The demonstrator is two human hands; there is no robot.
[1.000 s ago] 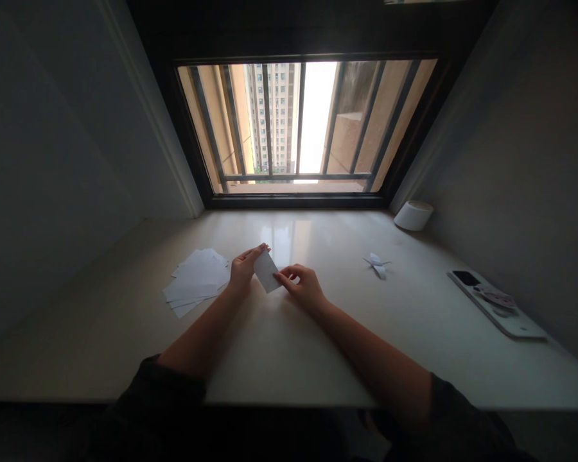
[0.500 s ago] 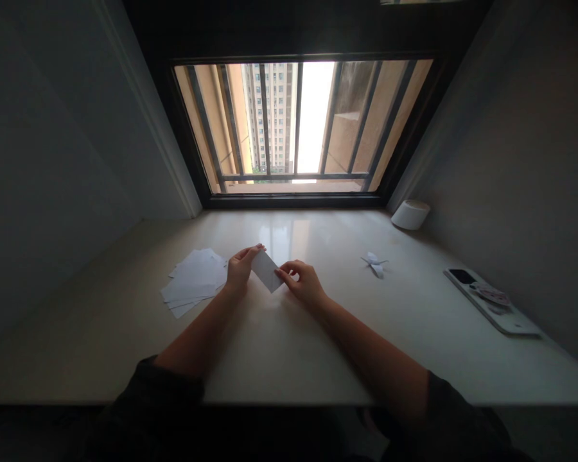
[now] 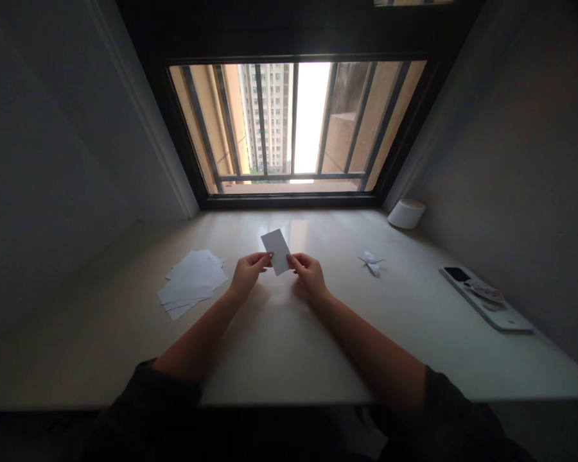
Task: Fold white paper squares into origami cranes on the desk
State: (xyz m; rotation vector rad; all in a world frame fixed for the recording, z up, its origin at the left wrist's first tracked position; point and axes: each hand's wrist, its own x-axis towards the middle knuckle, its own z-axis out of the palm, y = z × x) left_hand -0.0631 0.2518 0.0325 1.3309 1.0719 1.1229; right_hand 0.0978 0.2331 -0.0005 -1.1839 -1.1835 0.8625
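A small rectangular piece of white paper (image 3: 276,249) is held up above the table, tilted a little to the left. My left hand (image 3: 248,272) pinches its left edge between thumb and fingers. On the opposite edge, my right hand (image 3: 310,272) grips the same paper with thumb and forefinger. To the left of my left hand lies a loose stack of white paper sheets (image 3: 191,281), fanned out unevenly. A folded paper crane (image 3: 371,263) rests on the table to the right of my right hand.
The pale, glossy table (image 3: 279,346) runs up to a barred window (image 3: 293,128). A white cylindrical object (image 3: 406,213) leans near the back right corner. At the right lies a phone (image 3: 498,314) with a white case, close to the wall.
The paper has been turned more upright and raised slightly. My left hand has moved from its upper corner down to the left edge. The view has shifted slightly.
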